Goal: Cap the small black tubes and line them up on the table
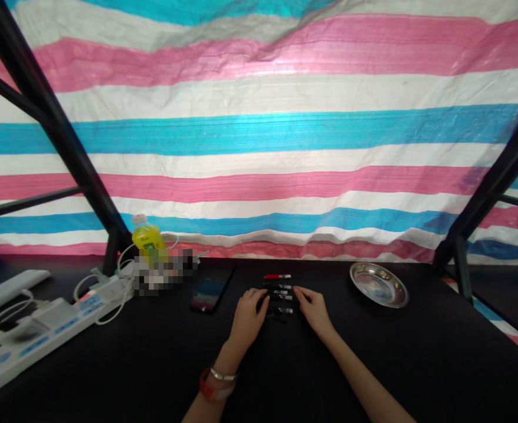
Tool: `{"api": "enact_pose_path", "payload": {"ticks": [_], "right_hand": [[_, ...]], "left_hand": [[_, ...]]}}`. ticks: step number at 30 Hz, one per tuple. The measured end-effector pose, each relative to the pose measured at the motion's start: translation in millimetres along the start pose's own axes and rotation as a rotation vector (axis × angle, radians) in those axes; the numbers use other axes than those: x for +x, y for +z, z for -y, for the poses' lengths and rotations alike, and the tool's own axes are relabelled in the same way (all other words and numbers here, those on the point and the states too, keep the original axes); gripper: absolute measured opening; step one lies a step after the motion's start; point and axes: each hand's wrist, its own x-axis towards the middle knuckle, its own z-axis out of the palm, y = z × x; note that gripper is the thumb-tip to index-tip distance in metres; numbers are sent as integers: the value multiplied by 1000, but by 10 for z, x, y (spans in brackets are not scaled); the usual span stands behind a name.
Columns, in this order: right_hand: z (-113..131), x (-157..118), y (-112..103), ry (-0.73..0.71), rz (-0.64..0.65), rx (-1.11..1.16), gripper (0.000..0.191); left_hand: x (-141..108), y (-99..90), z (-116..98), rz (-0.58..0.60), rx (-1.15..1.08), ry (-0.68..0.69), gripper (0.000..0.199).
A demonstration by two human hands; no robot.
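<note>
Several black markers (pixel 281 297) lie in a short row on the black table, with a red marker (pixel 277 276) at the far end. My left hand (pixel 249 314) is at their left ends, thumb and forefinger closed on the end of a black marker in the middle of the row. At the right ends, my right hand (pixel 312 306) has its fingertips pinched together at what looks like the same marker. The fingers partly hide the marker ends. A bracelet and a red-orange band circle my left wrist.
A dark phone (pixel 211 289) lies left of the markers, and a shiny metal dish (pixel 379 285) sits to the right. Farther left are a yellow drink bottle (pixel 150 239), white cables and a white power strip (pixel 60 335). Black frame bars and a striped sheet (pixel 259 132) stand behind.
</note>
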Motion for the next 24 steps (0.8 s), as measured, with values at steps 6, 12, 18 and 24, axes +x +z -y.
{"api": "enact_pose_path", "payload": {"ticks": [6,12,18,24], "right_hand": [[181,-150,-13,-205,8,-94,35],[292,-306,36,-353,148,-198,27],[291,-368,57,-441,254,-287,27],[343,-405,85,-482,296,-291,25]], "left_hand": [[-4,-27,-61,-36,45,143,23],[-18,-45,-116,43,78,261,27],[-24,-26,-177,45,37,356,21],[-27,-13,-182,67,7,389,18]]}}
